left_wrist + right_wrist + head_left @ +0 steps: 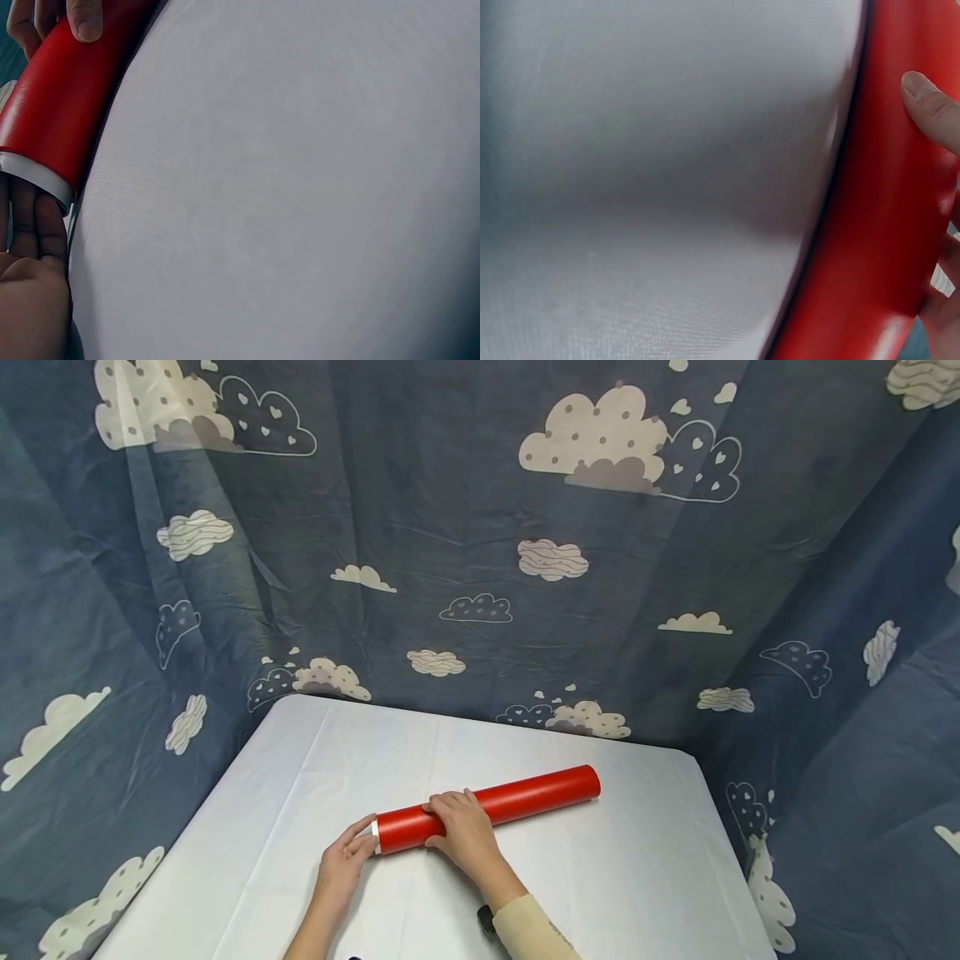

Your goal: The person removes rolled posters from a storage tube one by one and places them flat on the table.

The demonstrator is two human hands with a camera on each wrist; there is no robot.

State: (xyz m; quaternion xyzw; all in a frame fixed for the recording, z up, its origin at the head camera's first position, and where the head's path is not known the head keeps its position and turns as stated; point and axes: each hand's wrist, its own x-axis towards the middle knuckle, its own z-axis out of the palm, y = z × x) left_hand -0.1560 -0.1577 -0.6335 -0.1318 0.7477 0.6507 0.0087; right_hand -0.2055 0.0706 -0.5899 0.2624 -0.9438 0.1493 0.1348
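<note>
One long red tube lies at a slant on the white surface, with its right end farther back than its left end. The right hand has its grip curled around the tube, a bit left of the tube's middle, with the thumb on the near side and the other fingers over the top and far side. The left hand is at the tube's left end, by a white rim. Its fingers look almost straight and some tips are hidden at the rim, so I cannot tell if this grip pinches it or just touches it. A pale yellow sleeve covers part of the right arm, and a small black thing shows beside it. Dark blue cloth with pale clouds and hearts hangs behind the surface and at both sides
</note>
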